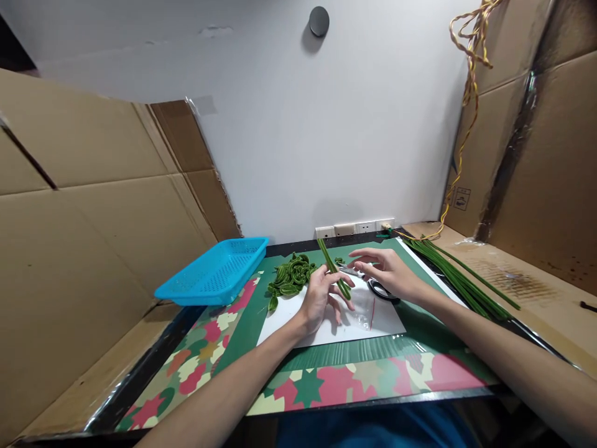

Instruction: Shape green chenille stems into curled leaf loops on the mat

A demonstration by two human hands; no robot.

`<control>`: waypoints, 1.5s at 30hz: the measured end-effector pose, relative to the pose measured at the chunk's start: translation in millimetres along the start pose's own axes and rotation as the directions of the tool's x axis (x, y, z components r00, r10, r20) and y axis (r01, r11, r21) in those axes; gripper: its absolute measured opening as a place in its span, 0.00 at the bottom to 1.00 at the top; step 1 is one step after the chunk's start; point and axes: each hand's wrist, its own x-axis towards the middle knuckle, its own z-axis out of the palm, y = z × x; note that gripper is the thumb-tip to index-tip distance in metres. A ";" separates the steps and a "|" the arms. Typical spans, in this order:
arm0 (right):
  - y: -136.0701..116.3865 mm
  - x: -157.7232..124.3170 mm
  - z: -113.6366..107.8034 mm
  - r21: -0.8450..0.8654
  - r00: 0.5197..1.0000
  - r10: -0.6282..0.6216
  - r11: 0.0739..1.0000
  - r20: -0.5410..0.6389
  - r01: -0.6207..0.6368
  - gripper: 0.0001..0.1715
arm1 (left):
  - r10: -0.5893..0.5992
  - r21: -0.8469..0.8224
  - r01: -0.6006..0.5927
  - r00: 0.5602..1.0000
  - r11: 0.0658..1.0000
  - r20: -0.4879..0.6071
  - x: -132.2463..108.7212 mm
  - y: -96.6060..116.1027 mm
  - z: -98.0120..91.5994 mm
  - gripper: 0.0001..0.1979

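My left hand grips a short bunch of fuzzy green pipe cleaners between thumb and fingers, its other fingers spread below. My right hand hovers at the scissors, its fingers stretched out and apart; I cannot tell whether they touch. The scissors have black handles and lie on the white sheet, blades pointing left. Left of my left hand is a pile of coiled green pipe-cleaner pieces, partly on the white sheet. A small clear bag with a red strip lies on the sheet.
A blue perforated basket stands at the left. Long green pipe cleaners lie along the right edge of the green mat. Cardboard walls flank the table; wall sockets and a yellow twisted cord are behind.
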 end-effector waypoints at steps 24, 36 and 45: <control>5.7 4.8 0.5 0.366 0.958 0.271 0.904 -0.096 -0.220 0.14 | 0.277 0.472 -0.226 0.960 0.852 -0.041 3.2 -6.9 3.6 0.13; 11.2 2.1 9.6 0.302 0.954 0.299 0.911 -0.009 -0.282 0.18 | 0.384 0.658 -0.261 0.922 0.706 -0.046 -2.3 -2.0 7.0 0.09; 26.1 4.9 8.3 0.218 0.964 0.255 0.947 -0.071 -0.235 0.26 | 0.362 0.650 -0.237 0.930 0.722 -0.063 -1.4 -2.7 4.6 0.09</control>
